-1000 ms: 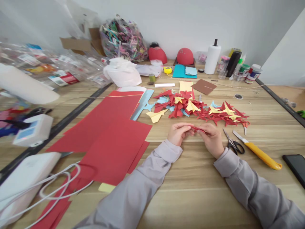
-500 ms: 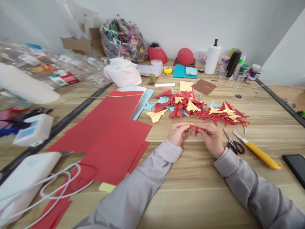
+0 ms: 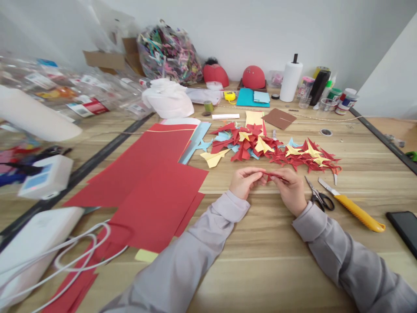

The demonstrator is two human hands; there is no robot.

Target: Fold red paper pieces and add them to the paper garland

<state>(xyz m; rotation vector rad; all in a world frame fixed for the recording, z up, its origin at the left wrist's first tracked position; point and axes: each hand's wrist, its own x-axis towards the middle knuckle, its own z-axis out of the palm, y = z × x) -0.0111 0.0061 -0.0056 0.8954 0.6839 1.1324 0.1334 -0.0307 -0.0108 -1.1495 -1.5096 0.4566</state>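
Note:
Between my two hands is a small folded piece of red paper [image 3: 268,175], mostly hidden by the fingers. My left hand [image 3: 246,181] pinches its left end, thumb on top. At its right end, my right hand [image 3: 289,188] is closed on it with thumb and fingers. Just beyond the hands lies a heap of folded paper planes [image 3: 241,148], mostly red with some yellow and light blue. A single yellow paper plane [image 3: 213,157] rests at the heap's left. Black-handled scissors [image 3: 321,199] and a yellow utility knife [image 3: 355,208] lie right of my right hand.
Red paper sheets [image 3: 159,204] cover the table on the left, by a white cable [image 3: 94,248] and a white box [image 3: 35,248]. A phone [image 3: 404,230] lies at the right edge. Along the back stand a white bottle [image 3: 291,82], jars and a yellow tape measure [image 3: 229,95].
The red paper between my fingers has tilted slightly, so less of its face shows. Both hands stay almost in the same place, still gripping it.

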